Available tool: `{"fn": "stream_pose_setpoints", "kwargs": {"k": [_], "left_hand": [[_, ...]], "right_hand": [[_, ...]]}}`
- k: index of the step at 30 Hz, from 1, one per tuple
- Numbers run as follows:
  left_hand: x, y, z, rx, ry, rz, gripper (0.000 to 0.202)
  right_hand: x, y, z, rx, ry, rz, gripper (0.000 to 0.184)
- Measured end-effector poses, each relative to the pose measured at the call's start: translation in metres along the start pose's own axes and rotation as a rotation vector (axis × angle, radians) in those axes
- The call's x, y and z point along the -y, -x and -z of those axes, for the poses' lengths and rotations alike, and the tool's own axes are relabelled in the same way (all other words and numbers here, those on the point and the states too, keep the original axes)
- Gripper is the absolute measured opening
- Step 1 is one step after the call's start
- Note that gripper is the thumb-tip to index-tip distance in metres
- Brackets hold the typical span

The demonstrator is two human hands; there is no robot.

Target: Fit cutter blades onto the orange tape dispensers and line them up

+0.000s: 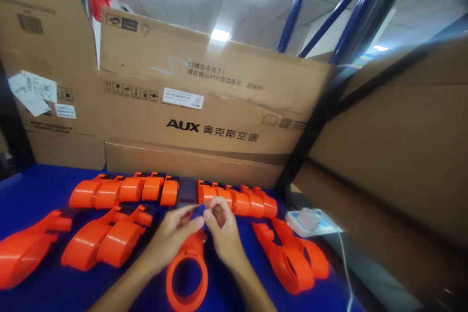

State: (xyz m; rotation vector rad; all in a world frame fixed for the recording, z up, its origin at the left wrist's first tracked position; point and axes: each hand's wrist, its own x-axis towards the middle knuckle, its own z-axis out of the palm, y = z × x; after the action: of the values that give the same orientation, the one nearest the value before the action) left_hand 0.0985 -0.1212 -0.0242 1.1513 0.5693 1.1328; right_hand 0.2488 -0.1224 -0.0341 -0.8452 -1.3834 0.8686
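In front of me my left hand and my right hand meet, fingers closed in a pinch. Between the fingertips shows a small dark blue piece, its exact shape mostly covered. Just beneath it is the neck of an orange plastic ring-shaped part, which looks like a tape dispenser. Its open ring points toward me. Whether the blue piece is joined to the neck is hidden by my fingers. A dark rectangular object lies directly behind my hands.
Similar orange parts lie left, several with black ends. Another row runs along the back, and a pair lies right. A white corded device sits at the right edge. Cardboard walls the blue table; a dark post rises right.
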Motion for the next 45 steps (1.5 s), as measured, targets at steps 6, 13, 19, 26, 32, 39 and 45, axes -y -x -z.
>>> {"fn": "stream_pose_setpoints", "kwargs": {"k": [6,13,19,26,32,39,45], "left_hand": [[0.001,-0.001,0.005,-0.101,0.095,0.024,0.042],[-0.01,-0.006,0.029,-0.283,0.395,0.076,0.055],[-0.012,-0.007,0.03,-0.285,0.429,0.06,0.06],[-0.018,-0.006,0.023,-0.32,0.442,0.106,0.051],[-0.016,0.001,0.012,-0.147,0.452,0.181,0.051],[0.002,0.0,0.006,-0.055,0.365,0.077,0.043],[0.006,-0.003,0.009,-0.068,0.363,0.094,0.044]], "right_hand": [[-0.007,-0.004,0.001,-0.075,0.018,-0.027,0.034],[-0.014,0.012,-0.005,0.26,0.164,-0.158,0.02],[-0.008,0.025,-0.017,0.457,0.292,-0.004,0.008],[-0.011,0.012,-0.001,0.394,0.325,-0.179,0.004],[-0.003,-0.005,0.023,0.046,0.162,-0.224,0.022],[0.011,-0.007,0.02,-0.175,0.02,-0.164,0.038],[0.012,-0.001,0.018,-0.074,-0.007,-0.186,0.036]]}}
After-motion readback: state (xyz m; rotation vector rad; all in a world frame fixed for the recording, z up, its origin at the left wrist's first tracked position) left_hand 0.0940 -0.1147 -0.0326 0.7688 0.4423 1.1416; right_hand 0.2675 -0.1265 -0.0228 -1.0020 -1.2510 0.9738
